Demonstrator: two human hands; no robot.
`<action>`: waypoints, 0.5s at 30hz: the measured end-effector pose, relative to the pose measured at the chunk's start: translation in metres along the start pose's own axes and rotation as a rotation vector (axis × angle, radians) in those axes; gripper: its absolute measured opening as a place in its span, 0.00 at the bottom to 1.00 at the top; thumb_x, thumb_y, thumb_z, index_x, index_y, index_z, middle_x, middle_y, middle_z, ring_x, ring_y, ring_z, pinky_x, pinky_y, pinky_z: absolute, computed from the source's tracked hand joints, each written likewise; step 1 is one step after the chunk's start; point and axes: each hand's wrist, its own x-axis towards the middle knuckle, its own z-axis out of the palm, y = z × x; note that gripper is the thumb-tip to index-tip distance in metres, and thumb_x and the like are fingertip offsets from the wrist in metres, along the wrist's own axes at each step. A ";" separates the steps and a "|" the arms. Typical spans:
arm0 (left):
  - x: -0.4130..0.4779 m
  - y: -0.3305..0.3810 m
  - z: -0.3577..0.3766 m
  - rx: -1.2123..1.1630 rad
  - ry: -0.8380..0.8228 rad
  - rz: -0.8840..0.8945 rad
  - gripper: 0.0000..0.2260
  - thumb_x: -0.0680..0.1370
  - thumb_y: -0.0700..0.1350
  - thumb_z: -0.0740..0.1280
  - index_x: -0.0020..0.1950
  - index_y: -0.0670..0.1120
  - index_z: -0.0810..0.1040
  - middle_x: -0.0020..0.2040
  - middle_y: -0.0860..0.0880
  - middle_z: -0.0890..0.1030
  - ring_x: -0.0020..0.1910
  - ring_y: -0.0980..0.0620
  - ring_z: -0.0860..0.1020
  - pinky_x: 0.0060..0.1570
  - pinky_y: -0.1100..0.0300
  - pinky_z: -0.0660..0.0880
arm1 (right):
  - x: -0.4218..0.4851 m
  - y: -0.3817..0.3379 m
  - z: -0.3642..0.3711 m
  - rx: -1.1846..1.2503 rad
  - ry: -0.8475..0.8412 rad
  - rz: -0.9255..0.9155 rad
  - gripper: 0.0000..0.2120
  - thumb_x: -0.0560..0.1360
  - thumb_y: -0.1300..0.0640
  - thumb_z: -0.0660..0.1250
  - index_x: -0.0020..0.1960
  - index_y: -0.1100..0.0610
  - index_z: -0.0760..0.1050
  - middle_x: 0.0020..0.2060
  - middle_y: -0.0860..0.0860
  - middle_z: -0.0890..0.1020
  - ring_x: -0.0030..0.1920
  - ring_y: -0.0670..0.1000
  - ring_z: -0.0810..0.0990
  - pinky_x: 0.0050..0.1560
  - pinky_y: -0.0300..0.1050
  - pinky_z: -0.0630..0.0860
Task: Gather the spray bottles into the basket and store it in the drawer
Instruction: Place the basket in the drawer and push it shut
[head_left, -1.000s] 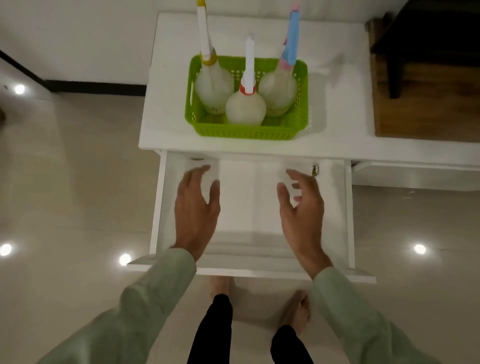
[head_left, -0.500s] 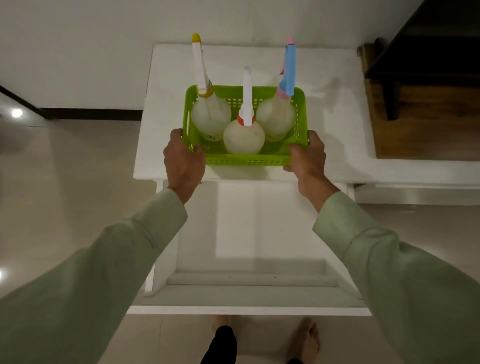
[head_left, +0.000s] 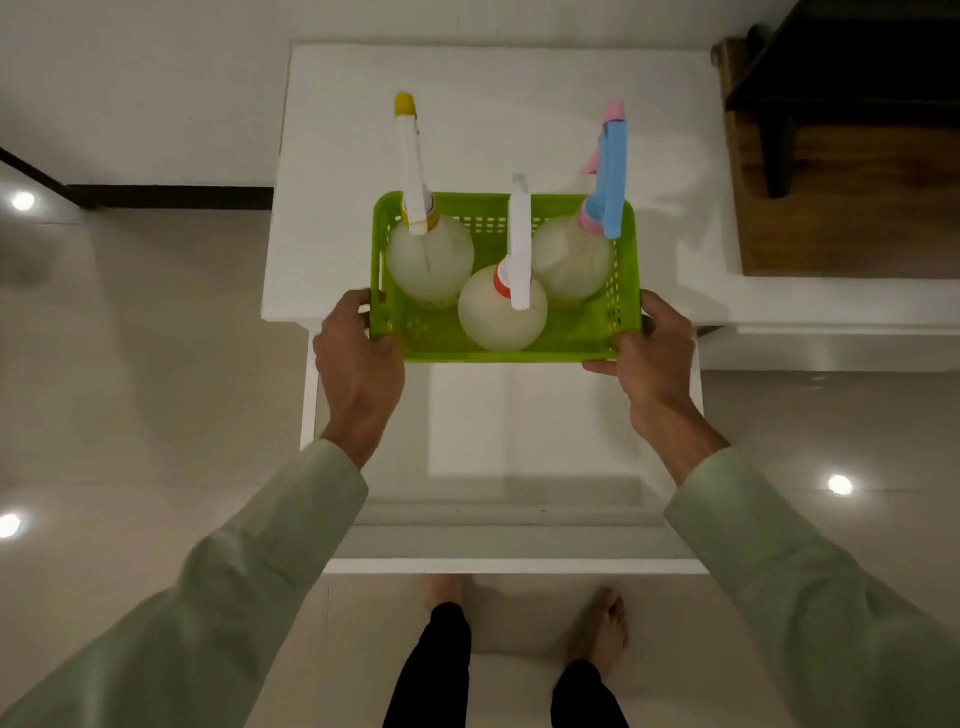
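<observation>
A lime green basket (head_left: 626, 270) holds three round translucent spray bottles standing upright. One has a white and yellow nozzle (head_left: 430, 260), one a white and red nozzle (head_left: 501, 314), one a blue and pink nozzle (head_left: 571, 257). My left hand (head_left: 358, 364) grips the basket's left end and my right hand (head_left: 652, 353) grips its right end. The basket's near edge juts past the front of the white cabinet top (head_left: 493, 119), above the open white drawer (head_left: 519, 441).
A dark wooden piece of furniture (head_left: 841, 135) stands at the right of the cabinet. A white wall runs behind. The glossy tiled floor (head_left: 130, 389) surrounds the cabinet. My bare feet are below the drawer front (head_left: 514, 564).
My hands went from hovering over the open drawer to gripping both ends of the basket. The basket has since come toward me, past the cabinet's front edge.
</observation>
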 end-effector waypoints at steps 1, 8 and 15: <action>-0.013 -0.005 -0.002 -0.011 -0.008 -0.010 0.16 0.74 0.32 0.64 0.59 0.45 0.79 0.51 0.44 0.84 0.49 0.43 0.83 0.46 0.42 0.82 | -0.009 0.006 -0.007 -0.004 0.003 -0.013 0.25 0.72 0.74 0.56 0.59 0.55 0.81 0.51 0.59 0.84 0.49 0.58 0.86 0.35 0.48 0.85; -0.081 -0.047 -0.009 -0.074 -0.073 -0.120 0.17 0.73 0.27 0.63 0.57 0.44 0.78 0.51 0.43 0.85 0.52 0.44 0.83 0.47 0.43 0.83 | -0.070 0.052 -0.044 0.000 0.021 0.000 0.28 0.72 0.72 0.58 0.50 0.40 0.82 0.44 0.47 0.86 0.46 0.53 0.87 0.33 0.46 0.84; -0.104 -0.093 0.004 -0.044 -0.146 -0.244 0.18 0.70 0.25 0.65 0.48 0.46 0.78 0.46 0.47 0.83 0.47 0.50 0.81 0.45 0.42 0.82 | -0.089 0.113 -0.052 -0.107 0.057 0.067 0.25 0.71 0.75 0.61 0.59 0.53 0.82 0.47 0.55 0.86 0.48 0.58 0.86 0.47 0.61 0.85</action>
